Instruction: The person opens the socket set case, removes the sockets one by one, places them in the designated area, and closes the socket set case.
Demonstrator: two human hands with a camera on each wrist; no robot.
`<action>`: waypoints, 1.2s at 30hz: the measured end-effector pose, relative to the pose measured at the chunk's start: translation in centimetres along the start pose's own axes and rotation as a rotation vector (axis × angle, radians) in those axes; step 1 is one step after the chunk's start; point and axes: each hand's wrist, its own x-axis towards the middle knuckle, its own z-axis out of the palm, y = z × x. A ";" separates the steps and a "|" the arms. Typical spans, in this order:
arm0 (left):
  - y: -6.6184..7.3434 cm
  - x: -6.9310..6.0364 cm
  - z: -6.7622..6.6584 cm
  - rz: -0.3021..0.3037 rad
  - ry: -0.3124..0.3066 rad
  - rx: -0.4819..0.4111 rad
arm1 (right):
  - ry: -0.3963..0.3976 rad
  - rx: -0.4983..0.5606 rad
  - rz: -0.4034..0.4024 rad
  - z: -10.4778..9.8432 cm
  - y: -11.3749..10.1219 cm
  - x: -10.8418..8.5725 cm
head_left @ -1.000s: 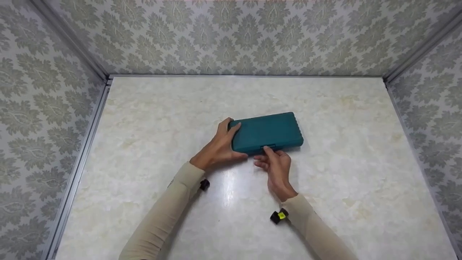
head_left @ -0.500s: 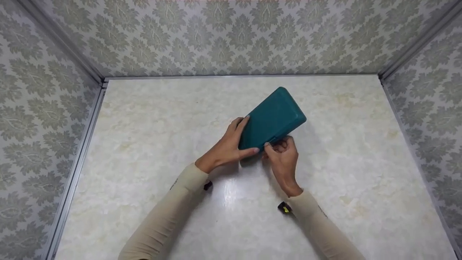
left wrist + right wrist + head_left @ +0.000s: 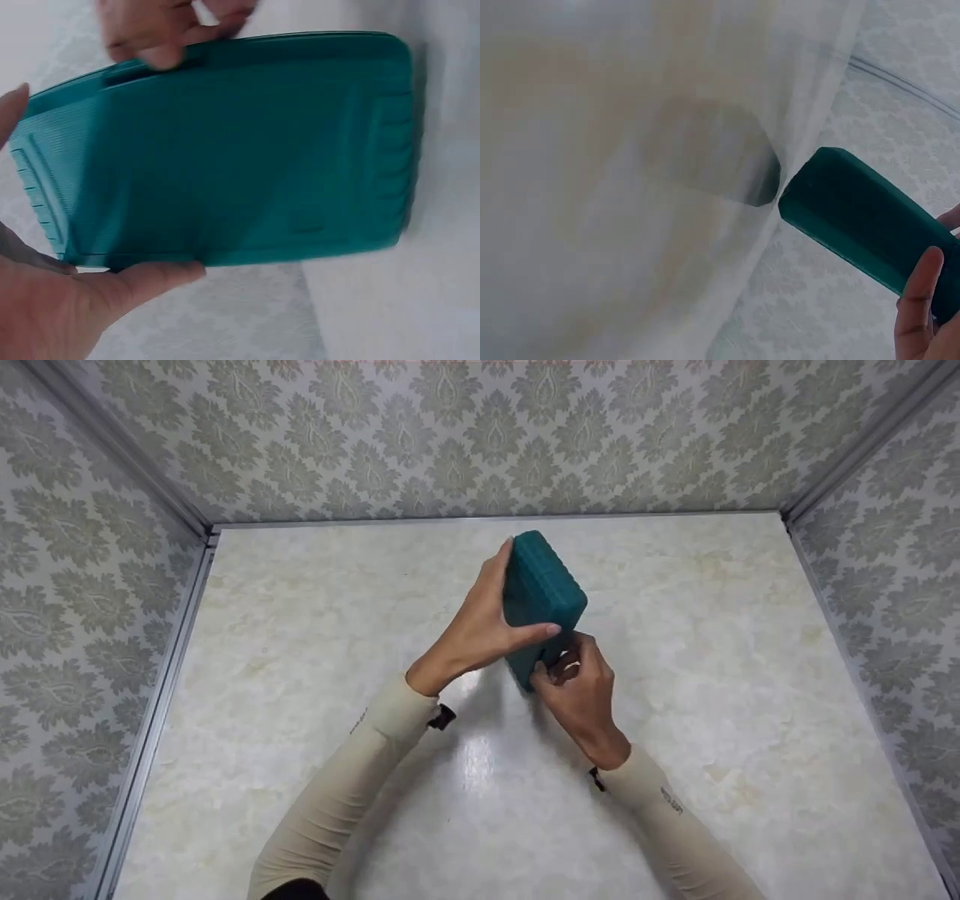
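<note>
A closed teal plastic case [image 3: 551, 585] with a ribbed end stands steeply tilted near the table's middle, ribbed end up. My left hand [image 3: 480, 622] grips its upper end, thumb along one long edge and fingers on the other side. Lower down, my right hand [image 3: 585, 686] pinches the long edge, with thumb and curled fingers. In the left wrist view the case's [image 3: 240, 157] broad face fills the middle, and right fingers [image 3: 161, 45] lie on the clasp [image 3: 124, 73]. The right wrist view shows the case [image 3: 855, 217] held at one end; its other end is near the tabletop.
A pale marbled table [image 3: 315, 585] lies under both hands. Patterned wall panels [image 3: 450, 435] enclose its back and sides, with grey metal strips [image 3: 161, 675] along the edges. Small dark devices [image 3: 442, 717] sit at both wrists.
The case has turned from lying nearly flat to a steep tilt, its ribbed right end swinging up and leftward. My left hand has risen with it, and my right hand stays at the clasp side.
</note>
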 end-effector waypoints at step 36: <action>-12.0 -8.4 -3.0 -0.351 -0.292 0.073 | -0.292 -0.739 -0.828 1.3 2.4 -0.8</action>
